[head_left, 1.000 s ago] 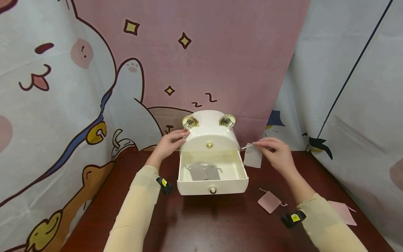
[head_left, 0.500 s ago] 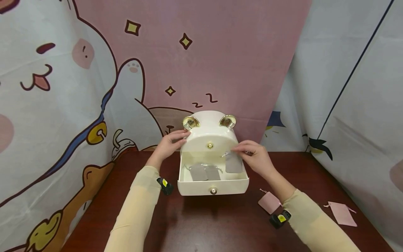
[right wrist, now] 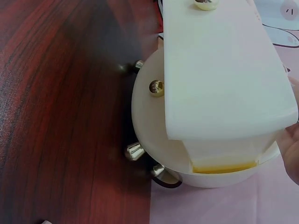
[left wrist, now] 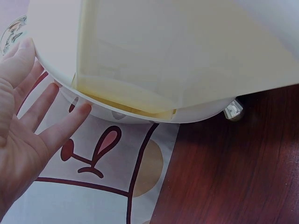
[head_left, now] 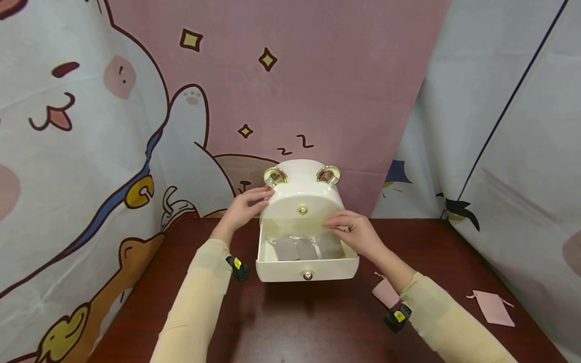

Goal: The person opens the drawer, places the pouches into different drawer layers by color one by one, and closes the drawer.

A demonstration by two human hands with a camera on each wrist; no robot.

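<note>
The white box (head_left: 301,171) with gold-rimmed ears stands on the table, its lower drawer (head_left: 306,270) pulled out. Inside the drawer lie grey pouches: one on the left (head_left: 285,248), one in the middle (head_left: 307,249) and one on the right (head_left: 331,246). My left hand (head_left: 240,212) rests against the box's left side, fingers extended; the left wrist view shows this hand (left wrist: 28,126) beside the curved edge. Over the drawer's right part is my right hand (head_left: 356,234), fingers loosely bent above the right pouch, holding nothing visible. The right wrist view shows only part of this hand (right wrist: 290,144).
One pink pouch (head_left: 386,293) lies right of the drawer, partly behind the right forearm. Another pink pouch (head_left: 493,307) is near the right edge of the dark red table (head_left: 281,322). Printed cloth (head_left: 336,101) hangs behind and at both sides.
My right hand has moved left from beside the box to over the drawer, and the grey pouch it pinched now lies inside, released. The left hand has stayed still.
</note>
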